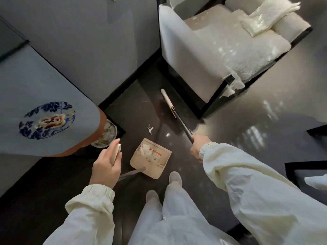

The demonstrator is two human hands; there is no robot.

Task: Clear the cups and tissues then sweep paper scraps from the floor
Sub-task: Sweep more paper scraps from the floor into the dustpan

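— What sort of room is it?
— A dark, glossy floor (230, 121) meets a grey wall (88, 41). A cream armchair (203, 50) with a cushion (265, 16) stands at one o'clock. A table under a blue-grey cloth (35, 85) embroidered with a flower sits at nine o'clock.
— And the sweeping gear?
— A beige dustpan (141, 163) sits on the floor just below the middle of the view, with a crumpled white tissue (144, 150) lying in its far corner. A torn paper scrap (150, 129) lies on the floor at twelve o'clock from the pan, near it but apart.
— The hands?
— The left hand (106, 167), at eight o'clock, has its fingers wrapped round the cream grip of the dustpan's long handle. The right hand (197, 147), at four o'clock, grips the dark pole of the broom (180, 119), which slants away toward eleven o'clock. Its cream far end lies by the armchair's base.
— Anything else?
— A round bin (108, 133) with pale contents peeks out from under the table's edge. The person's pale shoes (175, 177) stand at six o'clock from the pan.
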